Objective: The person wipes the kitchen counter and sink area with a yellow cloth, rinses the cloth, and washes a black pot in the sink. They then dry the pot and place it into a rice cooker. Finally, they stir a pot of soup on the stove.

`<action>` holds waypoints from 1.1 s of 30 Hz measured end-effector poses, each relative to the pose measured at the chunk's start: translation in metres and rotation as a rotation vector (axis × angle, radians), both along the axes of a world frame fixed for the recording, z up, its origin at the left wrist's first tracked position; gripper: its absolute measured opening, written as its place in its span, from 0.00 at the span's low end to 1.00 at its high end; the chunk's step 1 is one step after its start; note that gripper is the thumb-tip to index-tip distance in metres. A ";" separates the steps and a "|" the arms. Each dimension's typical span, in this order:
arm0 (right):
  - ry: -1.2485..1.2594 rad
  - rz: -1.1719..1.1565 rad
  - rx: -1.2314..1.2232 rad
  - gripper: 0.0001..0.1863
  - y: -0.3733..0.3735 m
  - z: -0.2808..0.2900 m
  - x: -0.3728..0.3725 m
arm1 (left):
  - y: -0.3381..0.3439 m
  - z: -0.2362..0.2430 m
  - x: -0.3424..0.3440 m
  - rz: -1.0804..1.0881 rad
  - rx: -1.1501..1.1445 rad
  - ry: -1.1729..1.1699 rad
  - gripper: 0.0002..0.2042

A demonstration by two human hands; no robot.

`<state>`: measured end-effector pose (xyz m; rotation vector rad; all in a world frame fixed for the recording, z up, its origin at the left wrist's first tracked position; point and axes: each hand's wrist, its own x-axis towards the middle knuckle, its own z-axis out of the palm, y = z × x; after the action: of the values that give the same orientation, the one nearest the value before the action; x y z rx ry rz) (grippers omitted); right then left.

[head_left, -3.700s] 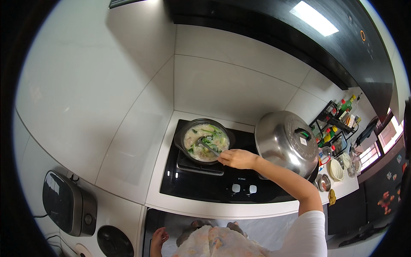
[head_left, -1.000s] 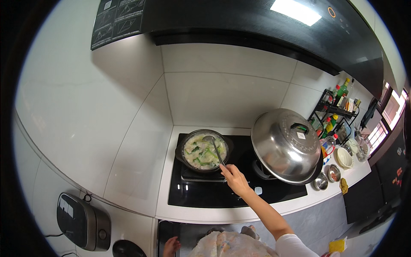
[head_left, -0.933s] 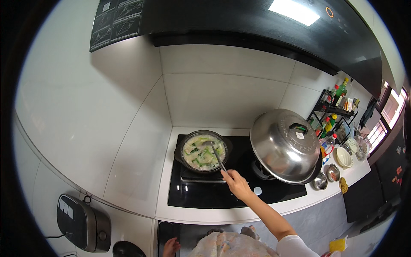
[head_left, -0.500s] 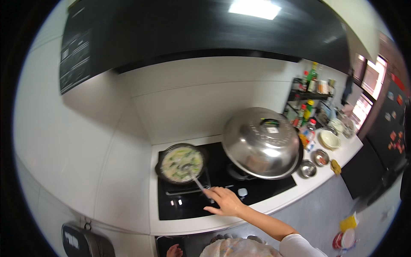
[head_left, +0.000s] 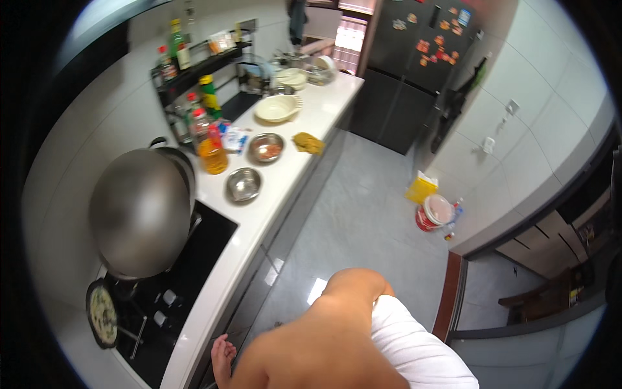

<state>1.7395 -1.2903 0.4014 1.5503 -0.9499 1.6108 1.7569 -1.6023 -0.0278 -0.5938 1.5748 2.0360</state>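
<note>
Neither of my hands shows; only my bare upper arm and white sleeve fill the lower middle of the view, and a bare foot shows on the floor below. At the lower left a small dark pan of pale soup with greens sits on the black hob. A ladle handle sticks out of the pan, with no hand on it. Beside the pan stands a large domed steel lid over a wok.
Along the white counter stand two steel bowls, an oil bottle, a cream bowl and a yellow cloth. A bottle rack lines the wall. A black fridge stands at the far end. A red bucket and yellow bag sit on the grey floor.
The view has swung right, away from the hob toward the counter and floor. My right hand, which held the ladle in the pan, has gone out of sight; the ladle stays in the pan.
</note>
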 end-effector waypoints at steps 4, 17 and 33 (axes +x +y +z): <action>-0.144 -0.063 -0.140 0.17 0.076 0.001 0.026 | 0.129 0.036 -0.045 -0.178 -0.027 0.024 0.13; -0.859 -0.873 0.478 0.05 0.374 -0.089 -0.138 | 0.380 0.086 -0.201 -0.404 0.133 0.122 0.13; -0.664 -1.214 1.095 0.25 0.428 -0.395 -0.446 | 0.525 0.017 -0.433 0.510 -0.047 0.215 0.30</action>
<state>1.2934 -0.8619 0.0065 0.4910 -2.7159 0.5934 1.3240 -1.0771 -0.0106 -0.8934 1.7279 2.5083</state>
